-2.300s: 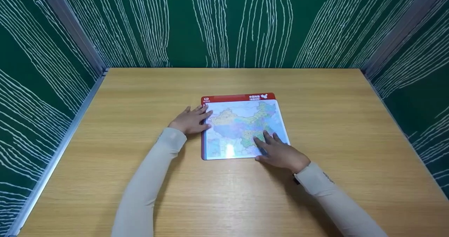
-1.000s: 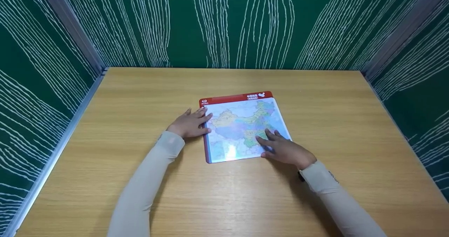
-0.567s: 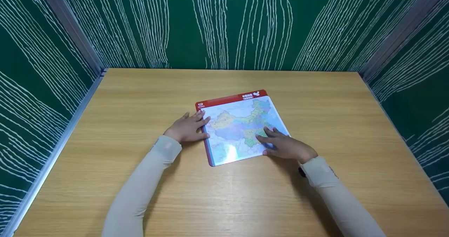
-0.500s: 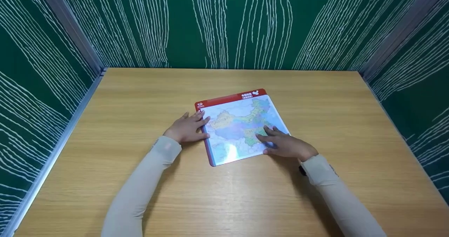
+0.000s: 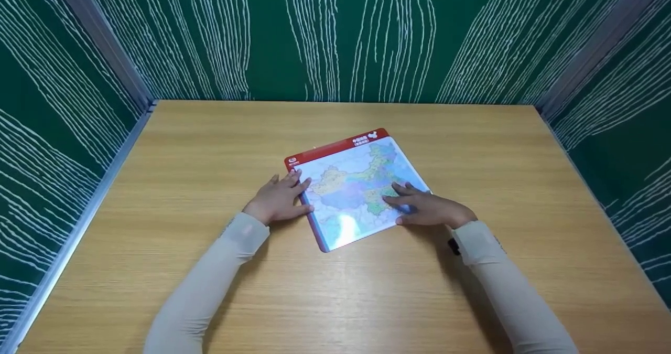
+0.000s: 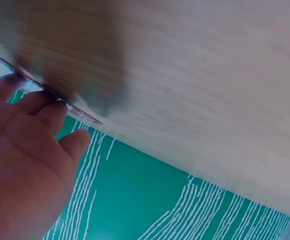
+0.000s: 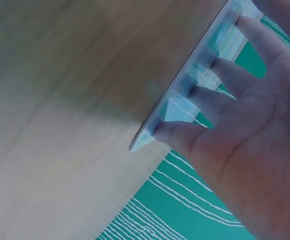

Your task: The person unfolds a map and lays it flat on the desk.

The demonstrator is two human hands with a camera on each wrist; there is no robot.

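Observation:
A thin, flat map board (image 5: 341, 194) with a red header strip lies on the table in the head view, tilted so its right end sits farther away. My left hand (image 5: 275, 199) rests at its left edge with fingers spread, the tips on the border. On the lower right part of the board lie the fingertips of my right hand (image 5: 432, 207), the thumb at the near edge. In the left wrist view the left fingertips touch the board's edge (image 6: 87, 116). Extended right fingers press on the glossy board surface (image 7: 177, 107) in the right wrist view.
The wooden table (image 5: 335, 301) reaches to green walls (image 5: 293, 39) with white wavy lines at the back and both sides. Grey posts (image 5: 105, 39) stand at the corners. A bright light reflection falls on the board's near part.
The board has turned counterclockwise on the table. My left hand has shifted toward me and slightly left; my right hand has gone a little away from me and right. Both stay on the board.

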